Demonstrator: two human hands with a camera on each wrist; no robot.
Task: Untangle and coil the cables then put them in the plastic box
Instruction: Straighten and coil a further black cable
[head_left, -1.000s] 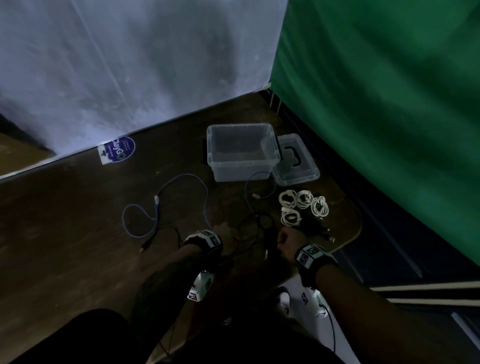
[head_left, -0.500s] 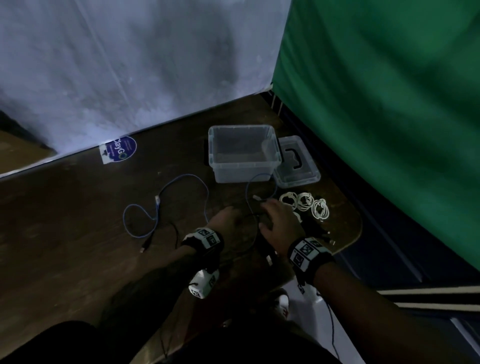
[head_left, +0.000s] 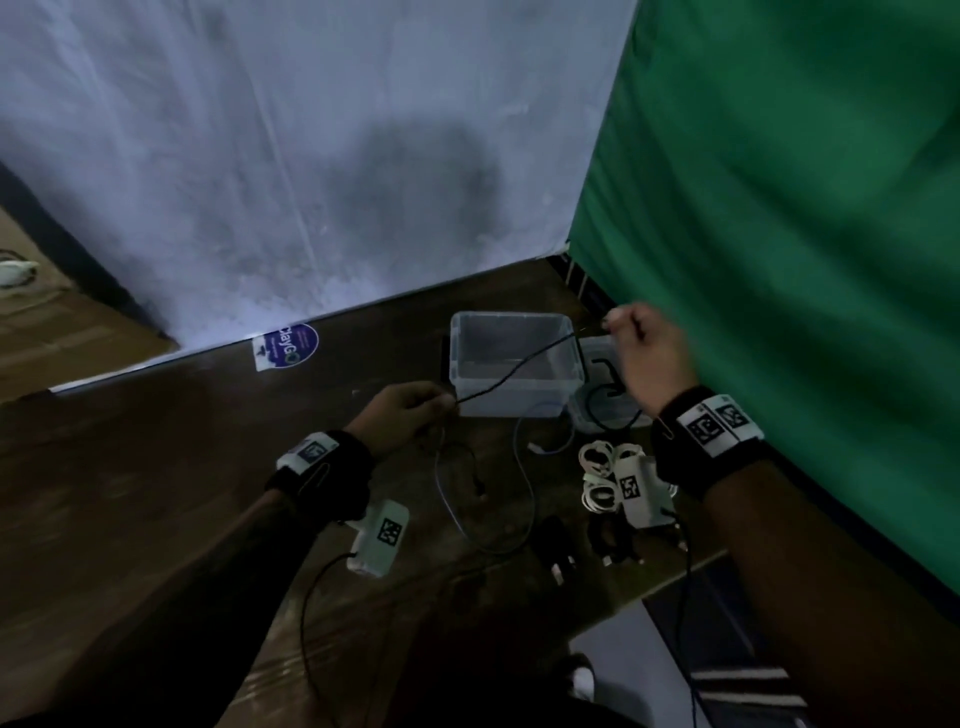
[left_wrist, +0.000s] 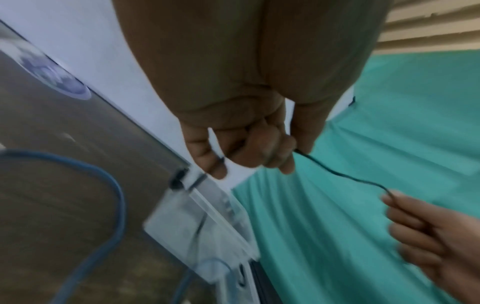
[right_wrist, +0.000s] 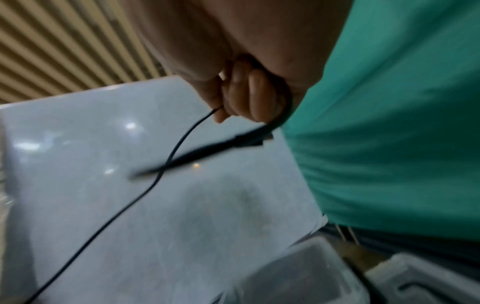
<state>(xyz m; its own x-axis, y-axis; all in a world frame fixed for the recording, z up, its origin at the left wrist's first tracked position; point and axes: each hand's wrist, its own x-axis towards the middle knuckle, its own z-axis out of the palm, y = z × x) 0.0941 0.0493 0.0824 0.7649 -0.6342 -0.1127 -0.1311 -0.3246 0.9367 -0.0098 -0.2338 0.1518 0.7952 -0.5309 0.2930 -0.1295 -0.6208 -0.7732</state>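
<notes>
A thin black cable (head_left: 514, 369) stretches taut between my two hands above the clear plastic box (head_left: 511, 395). My left hand (head_left: 410, 410) pinches it low, in front of the box; the left wrist view shows the cable (left_wrist: 342, 174) leaving between thumb and fingers. My right hand (head_left: 636, 338) is raised at the box's far right corner and grips the cable's other end (right_wrist: 182, 144), with a black plug hanging from the fist. A blue cable (head_left: 519, 467) lies loose on the table. Several white coiled cables (head_left: 597, 473) lie right of it.
The box's lid (head_left: 605, 410) lies right of the box. A green cloth (head_left: 779, 234) hangs close on the right, a white sheet (head_left: 311, 156) behind. Black coiled cables and a plug (head_left: 561, 556) lie near the table's front right edge. A round blue sticker (head_left: 291, 345) sits far left.
Both hands have lifted from the table with the black cable. The right hand rose and moved far right, the left moved forward, and the cable is drawn taut between them.
</notes>
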